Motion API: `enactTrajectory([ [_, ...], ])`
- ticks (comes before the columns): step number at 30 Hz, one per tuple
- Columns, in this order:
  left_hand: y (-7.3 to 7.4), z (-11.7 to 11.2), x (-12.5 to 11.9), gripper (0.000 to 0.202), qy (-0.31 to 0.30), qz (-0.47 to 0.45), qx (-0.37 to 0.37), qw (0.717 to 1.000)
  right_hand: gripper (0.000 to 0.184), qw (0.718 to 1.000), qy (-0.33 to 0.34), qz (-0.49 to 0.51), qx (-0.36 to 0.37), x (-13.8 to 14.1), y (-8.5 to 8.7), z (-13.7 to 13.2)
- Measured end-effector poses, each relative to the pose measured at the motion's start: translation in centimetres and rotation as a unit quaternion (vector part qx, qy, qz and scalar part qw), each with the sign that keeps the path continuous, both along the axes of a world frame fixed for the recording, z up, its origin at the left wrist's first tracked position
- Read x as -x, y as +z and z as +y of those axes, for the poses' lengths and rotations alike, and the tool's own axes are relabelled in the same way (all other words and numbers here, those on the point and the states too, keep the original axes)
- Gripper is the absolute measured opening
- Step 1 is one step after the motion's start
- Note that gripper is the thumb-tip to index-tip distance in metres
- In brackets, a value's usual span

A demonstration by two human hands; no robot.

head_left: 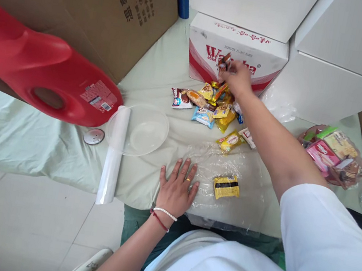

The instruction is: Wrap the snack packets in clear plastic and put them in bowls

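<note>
My left hand [175, 189] lies flat with fingers spread on the cloth, at the left edge of a sheet of clear plastic film [252, 185]. On that film rests a yellow packet with a dark stripe [226, 187]. Farther off, my right hand [237, 77] is closed on a small brown and orange wrapped snack [223, 62], raised above a pile of wrapped snacks [221, 111]. Between the pile and the film lies a yellow-green snack packet [230, 141], with another packet partly hidden by my right forearm.
A clear round plate [148, 132] overlaps a roll of plastic film [109, 179] on the left. Beside them lies a red jug [48, 70]. A printed carton [204, 41] and white boxes stand behind the pile. At right sits a basket [344, 176] of packaged snacks.
</note>
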State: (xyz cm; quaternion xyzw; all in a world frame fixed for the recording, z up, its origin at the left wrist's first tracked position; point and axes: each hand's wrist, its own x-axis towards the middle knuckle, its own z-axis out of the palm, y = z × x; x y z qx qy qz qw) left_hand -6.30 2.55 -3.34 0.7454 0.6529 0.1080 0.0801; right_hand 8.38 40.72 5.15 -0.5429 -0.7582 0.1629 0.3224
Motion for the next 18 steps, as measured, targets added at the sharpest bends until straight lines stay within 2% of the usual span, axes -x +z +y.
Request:
enactTrajectory([
  [2,0.0,0.0,0.0,0.055,0.002,-0.009,0.003,1.000,0.025,0.982,0.052,0.180,0.040,-2.6,1.8,-3.2],
  [3,0.0,0.0,0.0,0.056,0.003,-0.013,0.003,1.000,0.026,0.963,0.113,0.235,0.065,-4.1,2.5,-5.5],
  [5,-0.1,0.0,-0.1,0.056,0.004,-0.017,0.003,1.000,0.031,0.940,0.244,0.197,0.136,-7.1,3.5,-11.3],
  [8,-0.2,0.0,-0.2,0.057,0.004,-0.013,0.003,1.000,0.032,0.918,0.361,-0.001,0.166,-10.4,3.1,-20.5],
  [10,-0.2,0.0,-0.3,0.057,0.005,-0.003,0.003,1.000,0.035,0.906,0.380,-0.106,0.151,-11.4,1.9,-25.3],
  [12,-0.3,0.1,-0.4,0.058,0.005,0.010,0.004,1.000,0.041,0.902,0.368,-0.178,0.139,-11.4,0.5,-28.4],
  [14,-0.4,0.1,-0.4,0.058,0.006,0.022,0.007,1.000,0.050,0.901,0.348,-0.227,0.127,-11.1,-0.8,-30.0],
  [18,-0.5,0.1,-0.5,0.060,0.010,0.040,0.017,0.999,0.059,0.891,0.332,-0.295,0.100,-10.7,-2.3,-30.8],
])
